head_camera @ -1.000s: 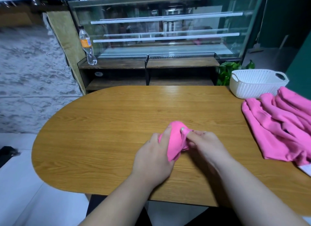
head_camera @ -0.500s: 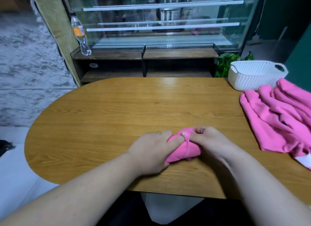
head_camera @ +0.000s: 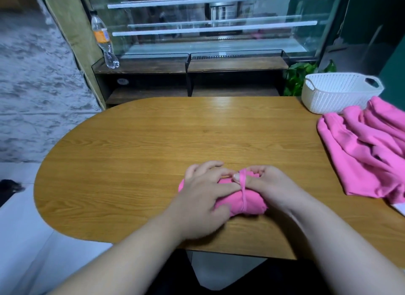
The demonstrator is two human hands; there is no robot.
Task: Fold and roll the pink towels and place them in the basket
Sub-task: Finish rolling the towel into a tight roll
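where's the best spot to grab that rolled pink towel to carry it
Grip the rolled towel around its middle from above, fingers across the roll where the thin hem band wraps it. It lies sideways on the table; squeezing there should stop it unrolling.

A wooden table (head_camera: 153,145) with a rounded left end fills the middle of the view, its grain running side to side. Behind it stands a glass display case (head_camera: 219,42) with pale strips across its inside, and below the glass sits a dark wooden shelf unit (head_camera: 236,64) in two tiers. A clear plastic bottle (head_camera: 105,42) with an orange label (its contents are hard to judge) stands at the left end of the upper tier, beside a pale board (head_camera: 72,31) slanting along the case's side. Green leaves (head_camera: 300,77) show at the unit's right end. A grey mottled wall (head_camera: 32,86) rises on the left above a white floor (head_camera: 22,229), where a dark object (head_camera: 8,185) lies at the frame's edge.
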